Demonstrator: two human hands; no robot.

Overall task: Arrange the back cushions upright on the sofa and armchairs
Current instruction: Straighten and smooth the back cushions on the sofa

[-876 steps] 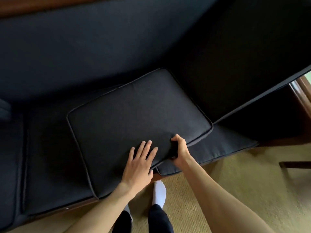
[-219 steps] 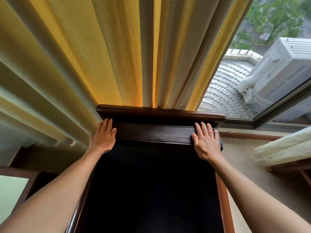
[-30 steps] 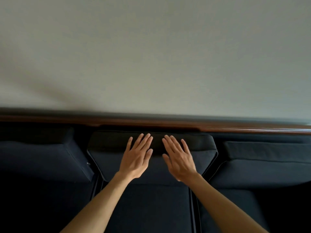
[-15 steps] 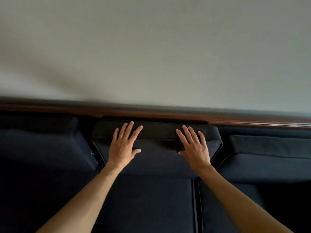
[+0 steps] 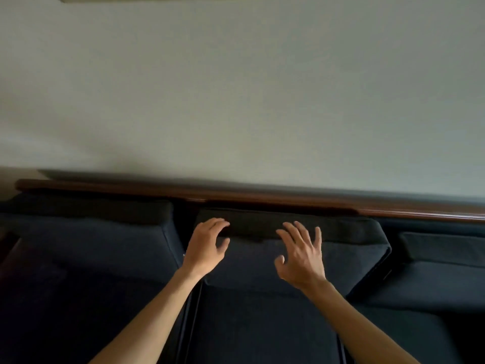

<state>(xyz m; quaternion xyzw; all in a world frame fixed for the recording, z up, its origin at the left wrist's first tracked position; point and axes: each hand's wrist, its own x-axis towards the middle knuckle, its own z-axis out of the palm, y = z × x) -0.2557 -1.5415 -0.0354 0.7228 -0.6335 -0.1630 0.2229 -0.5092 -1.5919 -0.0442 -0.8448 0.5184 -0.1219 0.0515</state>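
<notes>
Three dark back cushions stand upright along the sofa's wooden top rail (image 5: 262,197). The middle back cushion (image 5: 346,248) leans against the rail. My left hand (image 5: 207,245) is at its upper left corner, fingers loosely bent, fingertips on the cushion's top edge, holding nothing. My right hand (image 5: 301,256) is over the cushion's front face, near the top, fingers spread and straight. The left back cushion (image 5: 91,232) and the right back cushion (image 5: 441,256) stand on either side, untouched.
Dark seat cushions (image 5: 262,324) fill the lower view beneath my forearms. A plain pale wall (image 5: 236,101) rises right behind the rail. A wooden armrest edge (image 5: 8,245) shows at the far left.
Both hands lay flat on the middle cushion's top half a second ago. Now the left hand's fingers are bent and the right hand has slid inward and lower, fingers spread.
</notes>
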